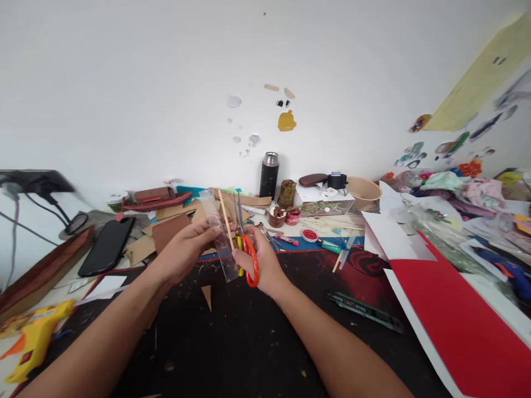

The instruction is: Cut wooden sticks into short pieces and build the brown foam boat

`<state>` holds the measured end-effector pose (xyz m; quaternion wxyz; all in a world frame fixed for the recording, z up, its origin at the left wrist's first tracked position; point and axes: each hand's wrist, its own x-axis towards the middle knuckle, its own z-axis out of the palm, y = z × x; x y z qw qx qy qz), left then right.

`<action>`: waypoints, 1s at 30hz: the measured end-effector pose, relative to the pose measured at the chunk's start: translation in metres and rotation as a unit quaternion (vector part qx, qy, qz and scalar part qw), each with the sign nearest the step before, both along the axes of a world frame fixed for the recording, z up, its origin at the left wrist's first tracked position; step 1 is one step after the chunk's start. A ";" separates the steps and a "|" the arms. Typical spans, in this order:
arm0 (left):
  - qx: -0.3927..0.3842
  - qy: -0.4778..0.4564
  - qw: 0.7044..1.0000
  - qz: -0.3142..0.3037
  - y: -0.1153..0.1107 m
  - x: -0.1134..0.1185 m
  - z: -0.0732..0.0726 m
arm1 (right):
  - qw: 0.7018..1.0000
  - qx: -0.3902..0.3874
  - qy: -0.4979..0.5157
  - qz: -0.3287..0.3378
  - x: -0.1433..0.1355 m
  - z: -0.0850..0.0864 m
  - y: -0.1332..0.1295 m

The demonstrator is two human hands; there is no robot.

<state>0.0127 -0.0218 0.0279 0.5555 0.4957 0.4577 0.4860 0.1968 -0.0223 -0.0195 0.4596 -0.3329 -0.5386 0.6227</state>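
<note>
A clear plastic strip [226, 258] is pinched between the thumb and fingers of my left hand [194, 240], tilted over the black mat. Just right of it, a thin wooden stick [225, 213] slants down to the thumb of my right hand [263, 262]. That same hand holds the scissors [251, 264] with orange and yellow handles, blades pointing up and away. Both hands are close together above the far part of the mat. Whether the left fingers also touch the stick, I cannot tell.
On the black mat [215, 348] lie a cardboard triangle [208, 297] and a green cutter [365, 312]. A yellow glue gun [39, 337] and phone [107, 246] sit left, red paper [460, 315] right. Behind stand a black flask [269, 176] and paint jars [276, 216].
</note>
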 end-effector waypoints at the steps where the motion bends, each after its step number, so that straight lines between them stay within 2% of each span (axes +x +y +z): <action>1: -0.002 0.000 1.000 -0.006 0.000 0.000 0.000 | 1.000 0.000 0.000 0.001 0.000 0.000 0.000; 11: -0.010 0.003 1.000 -0.011 -0.005 0.002 0.010 | 0.999 -0.025 0.028 0.014 0.001 0.003 0.000; 23: 0.014 0.045 0.999 -0.016 -0.002 -0.004 0.005 | 0.999 -0.019 0.036 0.035 0.001 0.001 0.001; 30: -0.003 0.018 1.000 -0.012 -0.004 -0.003 0.007 | 0.998 -0.021 0.036 0.038 0.002 0.003 0.001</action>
